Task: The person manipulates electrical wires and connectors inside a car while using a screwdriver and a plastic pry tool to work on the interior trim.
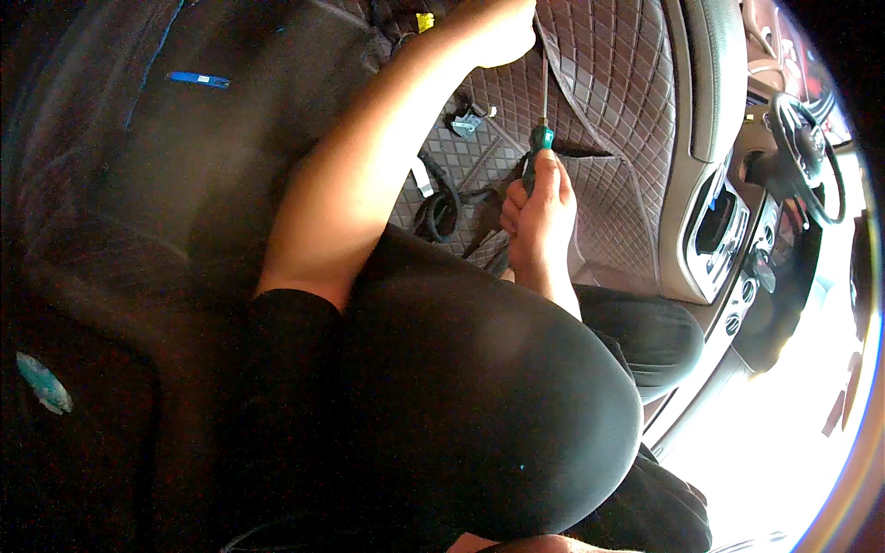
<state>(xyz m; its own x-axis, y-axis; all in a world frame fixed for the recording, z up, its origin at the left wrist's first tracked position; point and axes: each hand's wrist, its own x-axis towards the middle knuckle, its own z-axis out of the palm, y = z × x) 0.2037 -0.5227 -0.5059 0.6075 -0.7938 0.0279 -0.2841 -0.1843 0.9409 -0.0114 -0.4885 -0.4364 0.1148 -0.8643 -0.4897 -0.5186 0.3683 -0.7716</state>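
My right hand [544, 217] is closed round the green and black handle of a screwdriver [544, 134]. Its long thin metal shaft points away from me, along the quilted brown lining. At the top edge my left hand [502, 35] reaches out near the shaft's far end; its fingers are cut off or turned out of sight. Between my forearms, on the quilted floor mat [479, 166], lie a small clear and dark plastic part [466, 122], a black ribbed hose or cable [444, 207] and a white tag or strip [421, 177].
This is a car interior. To the right stand the centre console [705, 230] and the steering wheel [809, 152]. A dark carpet or seat surface [240, 157] with a blue strip-shaped item [198, 79] lies left. A yellow piece [425, 22] is beyond my forearm. My bent knee [516, 387] fills the foreground.
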